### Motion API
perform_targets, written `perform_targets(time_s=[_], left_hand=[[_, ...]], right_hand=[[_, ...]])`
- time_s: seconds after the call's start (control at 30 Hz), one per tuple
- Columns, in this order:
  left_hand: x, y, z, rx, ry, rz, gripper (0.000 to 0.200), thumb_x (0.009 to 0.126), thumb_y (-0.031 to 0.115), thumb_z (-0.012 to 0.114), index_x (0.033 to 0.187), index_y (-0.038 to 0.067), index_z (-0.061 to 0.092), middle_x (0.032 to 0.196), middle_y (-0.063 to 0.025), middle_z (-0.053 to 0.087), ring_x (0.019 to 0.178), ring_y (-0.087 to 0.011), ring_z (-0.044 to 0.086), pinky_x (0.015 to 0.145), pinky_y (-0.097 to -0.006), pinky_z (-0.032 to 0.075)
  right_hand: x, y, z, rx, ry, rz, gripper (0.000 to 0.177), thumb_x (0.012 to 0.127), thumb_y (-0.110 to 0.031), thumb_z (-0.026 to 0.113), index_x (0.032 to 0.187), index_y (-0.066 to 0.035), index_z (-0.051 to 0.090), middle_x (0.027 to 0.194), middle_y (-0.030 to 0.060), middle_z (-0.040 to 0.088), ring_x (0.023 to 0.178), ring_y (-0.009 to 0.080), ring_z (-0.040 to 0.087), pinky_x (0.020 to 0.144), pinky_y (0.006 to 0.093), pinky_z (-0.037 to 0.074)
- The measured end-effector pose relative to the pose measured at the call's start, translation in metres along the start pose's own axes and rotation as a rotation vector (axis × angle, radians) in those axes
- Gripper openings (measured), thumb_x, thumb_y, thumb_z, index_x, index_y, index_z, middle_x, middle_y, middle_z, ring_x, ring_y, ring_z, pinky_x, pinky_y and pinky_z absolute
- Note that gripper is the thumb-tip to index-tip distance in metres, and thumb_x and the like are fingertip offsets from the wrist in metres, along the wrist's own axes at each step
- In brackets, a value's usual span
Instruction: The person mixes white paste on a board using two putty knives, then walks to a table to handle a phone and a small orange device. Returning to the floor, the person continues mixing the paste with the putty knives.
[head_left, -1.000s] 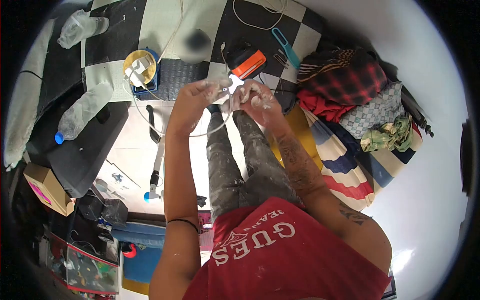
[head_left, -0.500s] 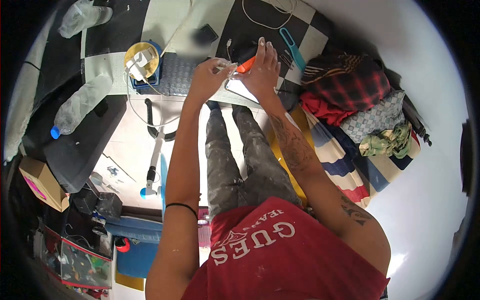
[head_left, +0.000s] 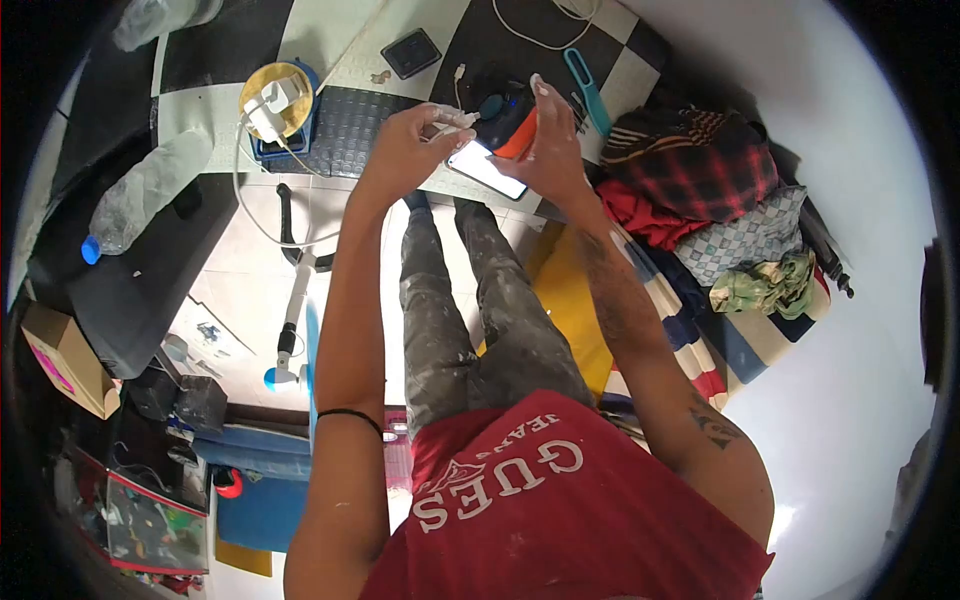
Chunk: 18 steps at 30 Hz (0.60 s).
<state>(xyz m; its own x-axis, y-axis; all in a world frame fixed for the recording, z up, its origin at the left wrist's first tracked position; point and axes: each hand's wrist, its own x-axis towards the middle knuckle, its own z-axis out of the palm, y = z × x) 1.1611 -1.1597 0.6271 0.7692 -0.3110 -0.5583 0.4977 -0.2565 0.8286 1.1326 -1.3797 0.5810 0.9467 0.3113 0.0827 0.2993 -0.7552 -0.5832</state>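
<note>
Though trailing soft and floppy from the charger (head_left: pixel 268 100) in the yellow bowl (head_left: pixel 246 90), white cable (head_left: pixel 236 180) best taken at its hard plug (head_left: pixel 452 121). Pinched there now between thumb and fingertips of the left hand (head_left: pixel 405 150), curled nearly closed. Just right, up over the knees: phone (head_left: pixel 487 168), screen lit, propped against the right hand (head_left: pixel 552 150), palm behind it, fingers mostly straight. Likely light, stiff, slick, breakable; safest gripped by the side edges. Farther right, heaped clothes (head_left: pixel 690 170).
</note>
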Motion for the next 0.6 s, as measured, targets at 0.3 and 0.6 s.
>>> perform_targets(time_s=[0.3, 0.6], left_hand=[[-0.046, 0.062, -0.001, 0.221, -0.073, 0.353, 0.031, 0.077, 0.012, 0.064, 0.107, 0.002, 0.059, 0.115, -0.0151, 0.057, 0.101, -0.0288, 0.057, 0.09, -0.0371, 0.044], [-0.054, 0.065, -0.003, 0.373, 0.004, 0.44, 0.03, 0.077, 0.007, 0.061, 0.107, 0.002, 0.059, 0.117, -0.0153, 0.057, 0.103, -0.0309, 0.056, 0.091, -0.0386, 0.042]], right_hand=[[0.0, -0.042, -0.074, 0.16, -0.111, -0.108, 0.109, 0.05, -0.027, 0.085, 0.137, -0.007, 0.023, 0.134, 0.0204, 0.035, 0.123, 0.0406, 0.035, 0.101, 0.0483, 0.031], [0.003, -0.057, -0.082, 0.154, -0.108, -0.147, 0.109, 0.049, -0.027, 0.086, 0.137, -0.011, 0.024, 0.134, 0.0201, 0.035, 0.122, 0.04, 0.036, 0.099, 0.0496, 0.032]])
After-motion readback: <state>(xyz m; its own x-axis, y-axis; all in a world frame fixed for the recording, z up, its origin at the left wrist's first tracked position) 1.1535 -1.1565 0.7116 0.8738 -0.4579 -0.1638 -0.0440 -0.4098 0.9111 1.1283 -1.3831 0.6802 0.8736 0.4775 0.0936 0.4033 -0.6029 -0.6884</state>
